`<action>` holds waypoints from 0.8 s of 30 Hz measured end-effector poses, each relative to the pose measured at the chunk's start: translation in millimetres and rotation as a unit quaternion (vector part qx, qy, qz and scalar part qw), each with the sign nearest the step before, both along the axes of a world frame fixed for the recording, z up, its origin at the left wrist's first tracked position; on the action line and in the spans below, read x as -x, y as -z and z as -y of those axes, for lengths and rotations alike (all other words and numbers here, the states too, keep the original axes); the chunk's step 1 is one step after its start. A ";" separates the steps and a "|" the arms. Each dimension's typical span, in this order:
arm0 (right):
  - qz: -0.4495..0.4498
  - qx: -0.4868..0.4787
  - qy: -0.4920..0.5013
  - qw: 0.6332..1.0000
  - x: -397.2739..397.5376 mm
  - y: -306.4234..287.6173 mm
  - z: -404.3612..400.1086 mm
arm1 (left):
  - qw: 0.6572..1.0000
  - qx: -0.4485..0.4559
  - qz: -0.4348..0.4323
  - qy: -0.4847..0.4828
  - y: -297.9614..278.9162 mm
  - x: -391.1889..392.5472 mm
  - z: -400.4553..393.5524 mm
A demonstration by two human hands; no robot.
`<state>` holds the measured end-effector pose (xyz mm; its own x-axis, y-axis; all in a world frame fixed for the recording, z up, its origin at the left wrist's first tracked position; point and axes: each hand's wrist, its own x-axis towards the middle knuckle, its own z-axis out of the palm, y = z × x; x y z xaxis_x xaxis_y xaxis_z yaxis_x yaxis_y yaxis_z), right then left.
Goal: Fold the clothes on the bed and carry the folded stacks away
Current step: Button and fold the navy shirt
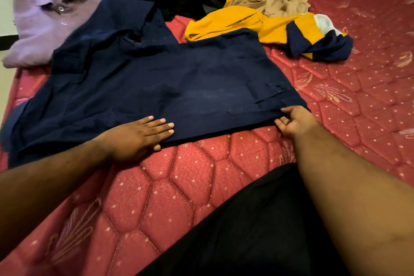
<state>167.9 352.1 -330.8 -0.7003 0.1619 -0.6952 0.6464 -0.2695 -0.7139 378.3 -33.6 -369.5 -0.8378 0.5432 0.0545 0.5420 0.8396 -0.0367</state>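
Where it meets the mattress (190, 175), navy shirt (156, 78) hem under flat left fingers (161, 125), pinched by right fingers (282, 121).

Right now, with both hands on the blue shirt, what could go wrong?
The left hand lies flat on the navy shirt while the right hand pinches only its near corner, so a pull might skew the hem or crease it. The shirt's far side overlaps the lilac shirt and touches the yellow garment, so folding could drag them along.

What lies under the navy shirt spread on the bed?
The red quilted mattress shows at the navy shirt's edges, and the lilac shirt's corner goes beneath it. Anything else underneath is covered.
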 end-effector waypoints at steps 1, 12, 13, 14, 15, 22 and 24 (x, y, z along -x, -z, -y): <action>0.008 -0.013 -0.013 1.000 0.1 -1.1 -1.2 | 1.000 -0.011 0.009 -0.003 0.9 -0.9 -1.0; -0.130 -0.129 0.009 0.983 -3.0 -20.1 7.8 | 0.998 -0.048 0.027 -0.042 -5.2 -7.3 -11.2; -0.122 -0.120 0.012 0.985 -4.0 -21.2 7.1 | 0.997 -0.052 0.024 -0.047 -6.5 -8.7 -13.3; -0.109 -0.116 0.009 0.987 -5.7 -20.3 6.1 | 0.997 -0.055 0.024 -0.047 -9.0 -10.3 -16.1; -0.100 -0.112 0.005 0.989 -8.6 -20.0 4.3 | 0.997 -0.056 0.022 -0.043 -12.9 -11.6 -20.7; -0.112 -0.159 -0.019 0.981 -11.3 -28.2 13.1 | 0.993 0.003 0.005 -0.118 -44.7 16.7 -73.5; -0.105 -0.129 -0.025 0.986 -11.2 -30.1 13.3 | 0.989 -0.024 0.052 -0.133 -47.0 35.5 -93.1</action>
